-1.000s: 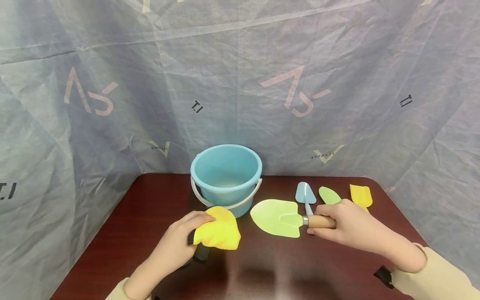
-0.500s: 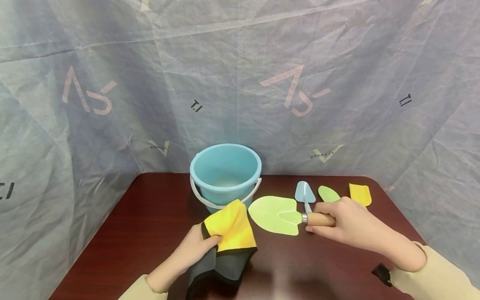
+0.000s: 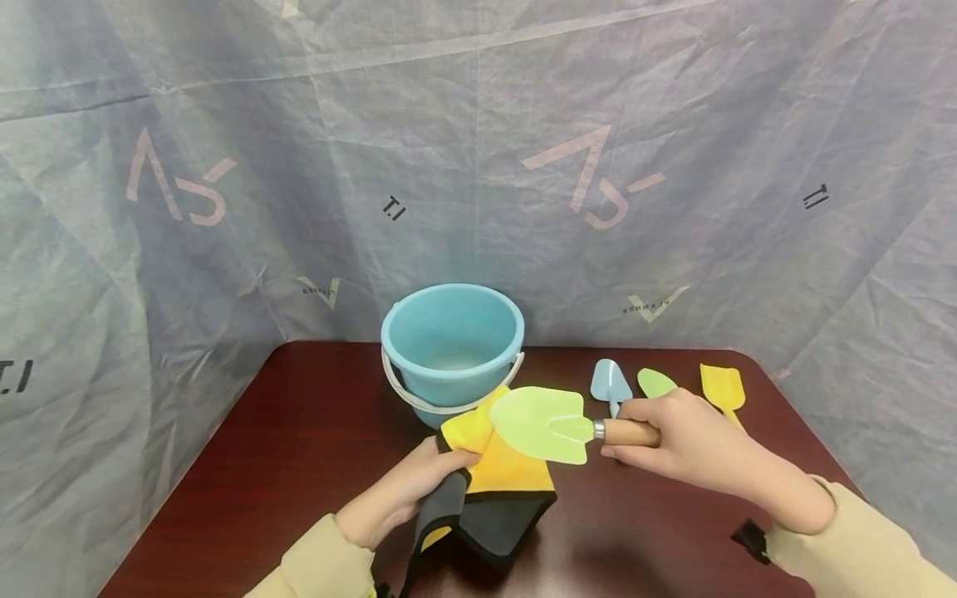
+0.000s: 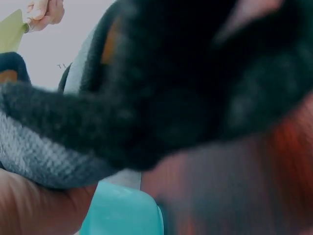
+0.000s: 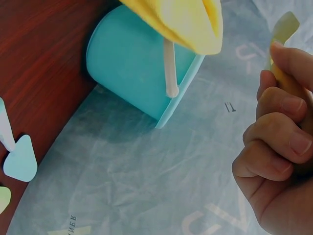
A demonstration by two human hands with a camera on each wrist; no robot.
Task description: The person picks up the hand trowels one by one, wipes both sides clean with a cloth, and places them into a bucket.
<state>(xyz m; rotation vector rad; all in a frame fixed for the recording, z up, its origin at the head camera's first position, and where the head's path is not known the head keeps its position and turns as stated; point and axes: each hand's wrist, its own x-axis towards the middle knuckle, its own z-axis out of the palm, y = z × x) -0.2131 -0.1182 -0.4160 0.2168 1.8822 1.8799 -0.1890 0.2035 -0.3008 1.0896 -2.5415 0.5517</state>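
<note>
My right hand [image 3: 676, 432] grips the wooden handle of a garden trowel [image 3: 542, 423] with a light green blade, held level and pointing left over the table. My left hand [image 3: 414, 477] pinches a two-sided cloth [image 3: 508, 473], yellow on one face and dark grey on the other, with black edging. In the head view the trowel's blade overlaps the cloth's yellow face. Dark folds of the cloth [image 4: 54, 152] fill much of the left wrist view. Curled fingers of the right hand [image 5: 279, 127] show round the handle in the right wrist view.
A light blue bucket [image 3: 449, 374] with a white handle stands at the back of the dark red table [image 3: 299, 432]. A small blue shovel [image 3: 610, 382], a green one [image 3: 655, 383] and a yellow one [image 3: 722, 386] lie at the back right. A grey fabric sheet [image 3: 478, 166] hangs behind.
My left hand has moved right with the cloth, which has unfolded and hangs open, up to the trowel's blade. The right hand with the trowel has shifted only slightly left.
</note>
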